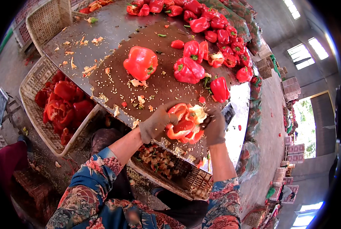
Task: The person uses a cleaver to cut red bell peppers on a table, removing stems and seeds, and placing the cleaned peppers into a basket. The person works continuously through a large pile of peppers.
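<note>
Over the near edge of the metal table, an opened red bell pepper shows its hollow inside and pale seedy core. My left hand, in a brown fabric glove, grips the pepper's left side. On the other side my gloved right hand holds it by the core, its fingertips partly hidden. A whole red bell pepper sits alone beyond my left hand. Further right lie a large pepper and a smaller one, close past my right hand.
Many red peppers are heaped at the table's far right, beside filled net bags. A basket of opened peppers stands left; a crate of pepper scraps sits below the edge. Seeds litter the metal table. A dark flat object lies right.
</note>
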Demonstrator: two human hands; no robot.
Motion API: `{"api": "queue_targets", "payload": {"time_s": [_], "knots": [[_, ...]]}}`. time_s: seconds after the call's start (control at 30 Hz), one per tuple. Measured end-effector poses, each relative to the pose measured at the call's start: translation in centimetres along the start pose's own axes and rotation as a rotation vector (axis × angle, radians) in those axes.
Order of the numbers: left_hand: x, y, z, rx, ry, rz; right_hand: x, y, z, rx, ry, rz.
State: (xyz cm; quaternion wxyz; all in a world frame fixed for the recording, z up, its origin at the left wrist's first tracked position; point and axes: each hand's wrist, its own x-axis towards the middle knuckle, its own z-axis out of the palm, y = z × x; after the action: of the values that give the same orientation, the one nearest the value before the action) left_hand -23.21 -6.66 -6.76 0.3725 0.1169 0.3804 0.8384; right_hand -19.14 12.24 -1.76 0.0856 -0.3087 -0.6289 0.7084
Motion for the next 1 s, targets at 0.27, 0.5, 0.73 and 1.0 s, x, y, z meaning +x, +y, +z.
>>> {"api": "queue_targets", "payload": {"time_s": [0.27,0.5,0.73,1.0], "knots": [[-0.3,0.8,-0.5,0.015,0.019,0.059,-0.7,-3.9,0.6,-0.354,-0.305,-0.231],[-0.5,1.3,-0.2,0.272,-0.008,0.044,1.9,-1.8,0.9,-0.701,-0.344,-0.422],[-1.1,2.1,0.5,-0.087,0.178,0.050,-1.1,-4.0,1.1,-0.798,-0.160,-0.542],[0.3,-1.2,-1.8,0.329,0.216,0.420,-5.2,-2.6,4.9,-0.792,-0.418,-0.193]]}}
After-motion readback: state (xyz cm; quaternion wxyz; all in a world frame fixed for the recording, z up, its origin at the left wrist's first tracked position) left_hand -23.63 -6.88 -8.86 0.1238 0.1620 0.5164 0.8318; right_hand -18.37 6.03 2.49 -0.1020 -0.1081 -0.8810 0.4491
